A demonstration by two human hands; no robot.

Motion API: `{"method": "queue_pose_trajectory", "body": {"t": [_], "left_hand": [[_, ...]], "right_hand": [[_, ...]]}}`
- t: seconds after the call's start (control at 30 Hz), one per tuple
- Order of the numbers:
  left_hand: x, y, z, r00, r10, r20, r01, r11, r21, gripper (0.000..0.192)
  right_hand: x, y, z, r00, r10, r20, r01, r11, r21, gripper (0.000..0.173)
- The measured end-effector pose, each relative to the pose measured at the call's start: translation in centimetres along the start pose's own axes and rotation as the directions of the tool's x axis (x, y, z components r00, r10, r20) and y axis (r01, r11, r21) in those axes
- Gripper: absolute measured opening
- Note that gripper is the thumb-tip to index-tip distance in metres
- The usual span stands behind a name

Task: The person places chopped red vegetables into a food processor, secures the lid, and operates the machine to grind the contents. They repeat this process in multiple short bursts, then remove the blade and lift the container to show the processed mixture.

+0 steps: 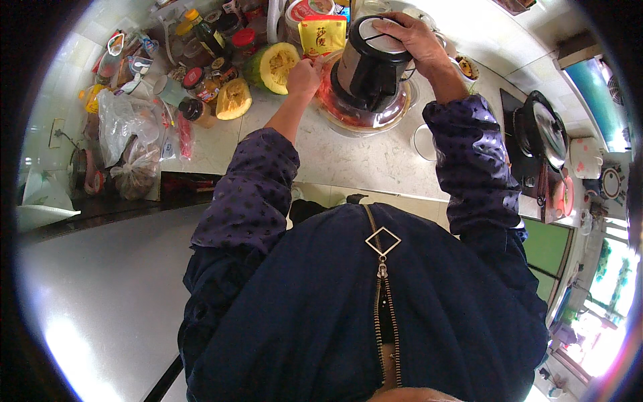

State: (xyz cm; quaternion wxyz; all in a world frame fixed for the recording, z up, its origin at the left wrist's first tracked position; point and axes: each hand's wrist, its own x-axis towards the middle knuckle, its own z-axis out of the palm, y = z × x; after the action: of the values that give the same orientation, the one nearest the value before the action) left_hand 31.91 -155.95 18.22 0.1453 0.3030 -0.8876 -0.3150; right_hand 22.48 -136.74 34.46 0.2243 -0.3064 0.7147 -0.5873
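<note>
A black and silver appliance with a round top stands on a wide round vessel with a red, shiny lid-like surface on the counter. My right hand lies on the appliance's top edge, thumb over its lid, fingers curled round the rim. At the vessel's left edge is my left hand, its fingers bent by the rim and the bottom of a yellow pouch; whether it grips either cannot be told. A cut squash half is just left of that hand, and a smaller squash piece lies nearer.
A white bowl or cup stands right of the vessel. Jars, bottles and plastic bags crowd the counter's left side. On the far right a lidded wok sits on a black stove. The counter's front edge runs before my body.
</note>
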Motion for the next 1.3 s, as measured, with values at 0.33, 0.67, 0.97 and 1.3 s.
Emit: {"method": "queue_pose_trajectory", "body": {"t": [0.33, 0.67, 0.97, 1.3], "left_hand": [[-0.07, 0.03, -0.05, 1.000, -0.018, 0.003, 0.018, 0.997, -0.071, 0.053], [-0.06, -0.02, 0.07, 1.000, -0.008, -0.016, 0.007, 0.999, -0.043, 0.052], [-0.06, 0.02, -0.07, 1.000, -0.009, 0.004, 0.010, 0.998, -0.066, 0.052], [-0.11, 0.18, -0.10, 1.000, -0.010, -0.011, 0.009, 0.999, -0.030, 0.052]], "right_hand": [[0.01, -0.01, -0.01, 1.000, 0.006, 0.011, -0.006, 1.000, 0.016, 0.040], [-0.16, -0.09, 0.08, 1.000, 0.021, -0.003, -0.021, 1.000, 0.022, 0.039], [0.13, 0.06, -0.07, 1.000, 0.023, 0.015, -0.023, 0.999, 0.027, 0.039], [0.00, -0.09, 0.03, 0.999, 0.034, 0.009, -0.034, 0.998, 0.049, 0.040]]}}
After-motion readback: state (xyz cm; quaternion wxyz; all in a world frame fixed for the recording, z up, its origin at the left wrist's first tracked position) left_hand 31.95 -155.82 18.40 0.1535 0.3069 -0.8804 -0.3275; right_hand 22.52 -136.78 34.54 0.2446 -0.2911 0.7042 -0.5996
